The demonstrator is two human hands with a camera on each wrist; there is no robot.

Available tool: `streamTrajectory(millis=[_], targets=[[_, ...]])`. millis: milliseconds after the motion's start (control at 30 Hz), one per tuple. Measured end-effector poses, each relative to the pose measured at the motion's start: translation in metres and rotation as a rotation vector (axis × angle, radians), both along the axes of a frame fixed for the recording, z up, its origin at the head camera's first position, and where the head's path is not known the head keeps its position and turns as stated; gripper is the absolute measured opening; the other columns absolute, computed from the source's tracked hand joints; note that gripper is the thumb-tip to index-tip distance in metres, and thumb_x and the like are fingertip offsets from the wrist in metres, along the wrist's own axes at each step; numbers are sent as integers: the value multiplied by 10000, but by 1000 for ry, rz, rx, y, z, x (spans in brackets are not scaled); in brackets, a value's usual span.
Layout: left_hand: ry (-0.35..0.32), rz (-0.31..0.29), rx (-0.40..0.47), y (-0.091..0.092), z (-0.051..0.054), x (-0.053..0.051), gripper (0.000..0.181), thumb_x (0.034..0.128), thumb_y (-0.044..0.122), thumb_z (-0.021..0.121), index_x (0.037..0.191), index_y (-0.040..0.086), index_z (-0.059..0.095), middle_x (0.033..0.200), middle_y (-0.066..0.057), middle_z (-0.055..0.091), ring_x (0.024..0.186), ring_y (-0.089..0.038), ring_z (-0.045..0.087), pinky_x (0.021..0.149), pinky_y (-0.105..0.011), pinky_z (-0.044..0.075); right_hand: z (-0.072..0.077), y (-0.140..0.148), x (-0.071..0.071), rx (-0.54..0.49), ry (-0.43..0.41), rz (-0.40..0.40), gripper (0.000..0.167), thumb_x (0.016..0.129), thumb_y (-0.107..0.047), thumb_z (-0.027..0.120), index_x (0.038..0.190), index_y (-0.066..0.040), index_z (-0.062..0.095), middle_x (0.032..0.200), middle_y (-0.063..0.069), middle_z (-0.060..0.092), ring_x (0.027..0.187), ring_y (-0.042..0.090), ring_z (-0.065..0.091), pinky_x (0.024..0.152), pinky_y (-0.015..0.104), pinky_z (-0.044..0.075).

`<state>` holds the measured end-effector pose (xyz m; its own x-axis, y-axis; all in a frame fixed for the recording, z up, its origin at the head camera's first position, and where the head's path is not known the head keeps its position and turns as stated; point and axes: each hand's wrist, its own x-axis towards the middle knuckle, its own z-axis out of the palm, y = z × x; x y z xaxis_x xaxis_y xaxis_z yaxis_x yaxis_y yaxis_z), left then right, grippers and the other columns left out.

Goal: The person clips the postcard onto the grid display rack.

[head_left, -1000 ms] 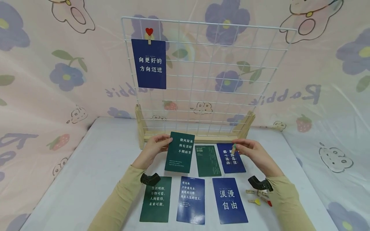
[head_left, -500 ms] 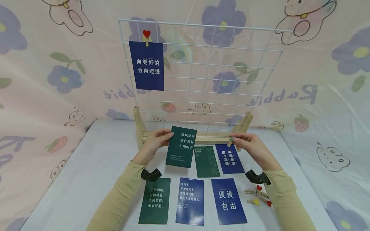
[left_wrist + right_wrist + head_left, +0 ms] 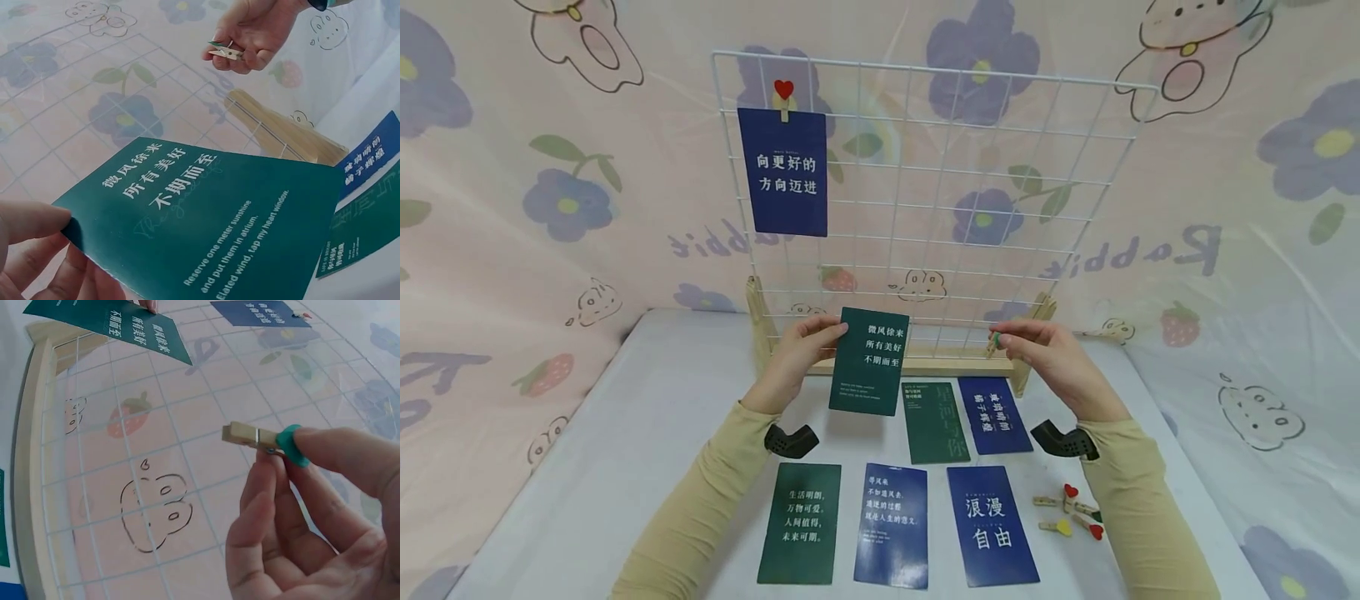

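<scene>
A white wire grid (image 3: 910,67) is filling the upper centre, a blue card (image 3: 784,208) hanging on its upper left; five cards (image 3: 891,558) are lying lower centre, loose clothespins (image 3: 1063,527) lower right. Mid-frame, the left hand (image 3: 793,358) is pinching a green card (image 3: 868,375), the right hand (image 3: 1060,367) a clothespin (image 3: 250,434), forearms (image 3: 688,508) angling inward.

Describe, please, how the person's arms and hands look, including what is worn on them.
The left hand and right hand are bare, without gloves. Both arms wear long, plain sleeves in a pale khaki yellow: left sleeve, right sleeve. At each wrist sits a curved black device, the left device and the right device. I can see no cables.
</scene>
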<state>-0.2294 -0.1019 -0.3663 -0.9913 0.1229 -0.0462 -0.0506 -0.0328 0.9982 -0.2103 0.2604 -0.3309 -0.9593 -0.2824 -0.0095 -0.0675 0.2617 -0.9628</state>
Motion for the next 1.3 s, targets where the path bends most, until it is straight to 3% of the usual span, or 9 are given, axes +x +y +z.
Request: streamTrajectory(millis=[233, 367, 533, 733, 1033, 1300], targets=[[57, -16, 14, 1, 15, -2, 271, 937, 177, 640, 1132, -11, 645, 936, -37, 675, 890, -199, 605, 905, -397, 479, 10, -7, -5, -34, 23, 24, 310, 941, -230, 636, 1200, -58, 635, 1226, 74, 584, 1119, 224, 473, 1026, 415, 313], [87, -9, -7, -1, 21, -3, 289, 925, 190, 659, 1145, 3, 653, 963, -53, 679, 921, -207, 604, 900, -405, 487, 14, -14, -9, -11, 50, 19, 353, 935, -242, 645, 1223, -38, 621, 1216, 88, 595, 1109, 258, 468, 1050, 466, 284], [105, -5, -40, -2, 28, -1, 313, 918, 212, 670, 1169, 26, 654, 1011, -79, 673, 943, -214, 603, 888, -378, 495, 21, -22, -11, -25, 60, 22, 392, 940, -255, 637, 1237, -3, 595, 1220, 140, 591, 1059, 249, 490, 1015, 394, 336], [112, -3, -14, -1, 34, -4, 307, 916, 199, 673, 1159, 13, 655, 987, -43, 667, 895, -197, 602, 852, -333, 509, 29, -27, -14, -35, 93, 29, 313, 947, -226, 628, 1203, -46, 630, 1123, 50, 639, 1006, 227, 529, 938, 343, 398], [163, 19, -23, -2, 49, -5, 310, 915, 201, 674, 1160, 13, 652, 1001, -52, 658, 908, -194, 601, 830, -299, 510, 51, -40, -22, -60, 150, 28, 243, 938, -166, 639, 1163, -80, 672, 1137, 68, 651, 1018, 221, 545, 914, 313, 418], [228, 33, -19, -2, 61, -10, 317, 901, 222, 690, 1140, 15, 663, 968, -63, 668, 886, -194, 603, 866, -387, 509, 74, -52, -31, -105, 233, 17, 251, 927, -154, 651, 1158, -58, 672, 1078, 47, 673, 1038, 271, 543, 925, 337, 402]])
